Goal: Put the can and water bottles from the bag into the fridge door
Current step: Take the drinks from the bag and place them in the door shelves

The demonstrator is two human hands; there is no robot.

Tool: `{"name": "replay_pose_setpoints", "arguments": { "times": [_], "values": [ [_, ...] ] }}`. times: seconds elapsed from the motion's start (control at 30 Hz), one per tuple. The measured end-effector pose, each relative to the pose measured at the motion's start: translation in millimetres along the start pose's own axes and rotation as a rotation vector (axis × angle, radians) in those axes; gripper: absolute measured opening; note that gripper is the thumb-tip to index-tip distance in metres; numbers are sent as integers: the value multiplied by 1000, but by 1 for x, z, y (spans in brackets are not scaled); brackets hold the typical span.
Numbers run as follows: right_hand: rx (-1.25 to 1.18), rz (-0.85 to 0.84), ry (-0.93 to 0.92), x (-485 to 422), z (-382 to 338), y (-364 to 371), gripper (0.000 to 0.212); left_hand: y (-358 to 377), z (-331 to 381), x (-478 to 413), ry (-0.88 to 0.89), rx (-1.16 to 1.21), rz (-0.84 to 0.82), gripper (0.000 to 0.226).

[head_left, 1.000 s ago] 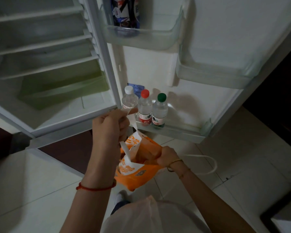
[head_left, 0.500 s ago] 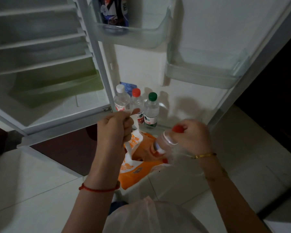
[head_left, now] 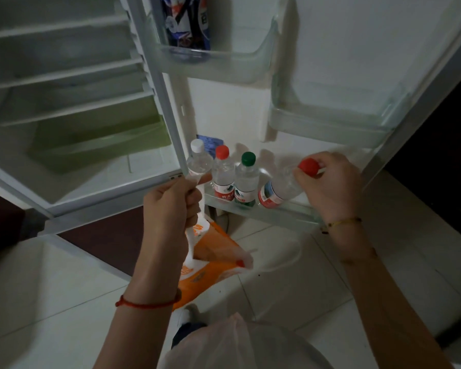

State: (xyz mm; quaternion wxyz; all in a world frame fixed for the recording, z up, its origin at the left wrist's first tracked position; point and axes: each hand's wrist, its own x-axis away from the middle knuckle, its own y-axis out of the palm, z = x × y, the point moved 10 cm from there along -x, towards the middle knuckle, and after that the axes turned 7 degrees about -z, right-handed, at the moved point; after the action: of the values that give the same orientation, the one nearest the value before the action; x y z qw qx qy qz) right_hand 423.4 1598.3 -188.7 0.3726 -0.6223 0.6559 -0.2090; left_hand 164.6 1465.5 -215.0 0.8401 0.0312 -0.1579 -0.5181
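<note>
My left hand [head_left: 172, 202] grips the white handle of the orange and white bag [head_left: 210, 262], which hangs open above the floor. My right hand [head_left: 328, 182] holds a red-capped water bottle [head_left: 280, 189] by its neck, tilted, its base at the bottom door shelf [head_left: 277, 213]. Three bottles stand upright in that shelf: a white-capped one [head_left: 198, 161], a red-capped one [head_left: 223, 174] and a green-capped one [head_left: 246, 178]. A blue can [head_left: 186, 21] stands in the upper door shelf [head_left: 224, 66].
The fridge interior [head_left: 72, 102] at the left has bare white shelves and a green drawer [head_left: 96, 139]. A second clear door shelf [head_left: 328, 123] sits at the upper right. Pale floor tiles [head_left: 290, 275] lie below, with a dark strip under the fridge.
My right hand went from inside the bag, lifted out a red-capped bottle and carried it right and up to the bottom door shelf. My left hand kept hold of the bag handle.
</note>
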Motion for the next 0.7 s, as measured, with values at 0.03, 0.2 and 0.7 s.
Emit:
{"name": "replay_pose_setpoints", "arguments": {
  "times": [0.03, 0.2, 0.7],
  "values": [
    [25, -8, 4, -5, 1, 7, 19, -1, 0, 0, -1, -1, -1, 26],
    [101, -62, 2, -29, 10, 37, 20, -1, 1, -3, -15, -24, -41, 25],
    [136, -54, 1, -41, 15, 80, 31, 25, -2, -3, -58, -46, -159, 26]
  ]
}}
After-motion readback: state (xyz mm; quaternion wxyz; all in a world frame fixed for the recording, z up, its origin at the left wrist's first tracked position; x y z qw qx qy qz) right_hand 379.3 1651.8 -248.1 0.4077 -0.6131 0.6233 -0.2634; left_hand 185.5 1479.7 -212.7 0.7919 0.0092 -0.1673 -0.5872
